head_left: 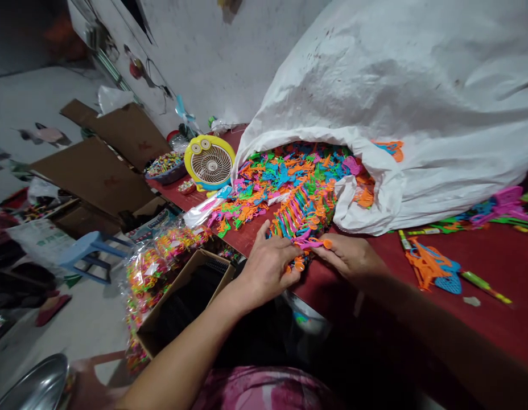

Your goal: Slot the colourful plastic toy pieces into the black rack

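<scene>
Heap of neon orange, green, blue and magenta moulded plastic pieces [281, 185] lay on the red surface [494, 273], spilling from the mouth of a white woven sack [396, 97]. Head view only. Left hand [266, 267] was half closed, fingers curled at the near edge of the heap. Right hand [349, 256] came in from the other side, fingers nearly straight, tips on a thin magenta plastic strip with orange ends [310, 244]. Both hands appeared to pinch that strip between them, though the exact grip could not be told. Strip lay at the heap's near edge, tangled with neighbouring pieces. Judged light, thin and springy, apt to snag on others and perhaps brittle at its joints; best taken by the stem, not the small tips. Nearby: clear bags of coloured plastic pieces [155, 267] beside a brown cardboard box [181, 302], round yellow desk fan [210, 162], loose orange-and-blue plastic piece [430, 267].
</scene>
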The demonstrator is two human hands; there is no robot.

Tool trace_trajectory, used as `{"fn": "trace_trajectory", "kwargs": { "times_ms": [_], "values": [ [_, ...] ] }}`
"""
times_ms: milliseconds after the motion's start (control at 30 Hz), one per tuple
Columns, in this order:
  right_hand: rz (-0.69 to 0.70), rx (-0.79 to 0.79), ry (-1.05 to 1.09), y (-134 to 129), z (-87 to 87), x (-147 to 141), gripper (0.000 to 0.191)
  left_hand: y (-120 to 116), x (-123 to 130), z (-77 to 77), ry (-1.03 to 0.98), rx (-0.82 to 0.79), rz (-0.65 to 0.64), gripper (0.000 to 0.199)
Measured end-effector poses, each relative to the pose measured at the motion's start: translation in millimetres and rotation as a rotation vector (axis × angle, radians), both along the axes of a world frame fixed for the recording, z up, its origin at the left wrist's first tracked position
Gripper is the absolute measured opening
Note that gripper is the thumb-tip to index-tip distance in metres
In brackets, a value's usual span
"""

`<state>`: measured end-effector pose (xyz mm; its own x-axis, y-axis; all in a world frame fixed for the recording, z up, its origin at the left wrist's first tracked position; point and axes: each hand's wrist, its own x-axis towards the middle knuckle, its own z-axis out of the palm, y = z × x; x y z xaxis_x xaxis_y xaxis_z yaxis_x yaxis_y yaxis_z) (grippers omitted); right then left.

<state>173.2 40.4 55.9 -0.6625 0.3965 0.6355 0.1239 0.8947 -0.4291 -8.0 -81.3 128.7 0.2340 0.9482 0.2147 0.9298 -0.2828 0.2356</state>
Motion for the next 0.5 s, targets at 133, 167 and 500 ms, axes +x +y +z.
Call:
{"fn": "trace_trajectory", "kwargs": {
  "times_ms": [133,167,500],
  "values": [
    [0.041,0.002,0.022,3,-1.2,-1,0.029,2,-1,2.5,0.015,-0.049,-0.007,0.025],
    [0.043,0.005,0.027,3,-2.4,-2,0.029,3,-1,2.6,0.014,-0.065,-0.006,0.026],
    [0.036,0.105,0.08,3,-14.5,-6,0.022,5,-5,2.2,-0.016,-0.081,-0.018,0.027]
  ]
}}
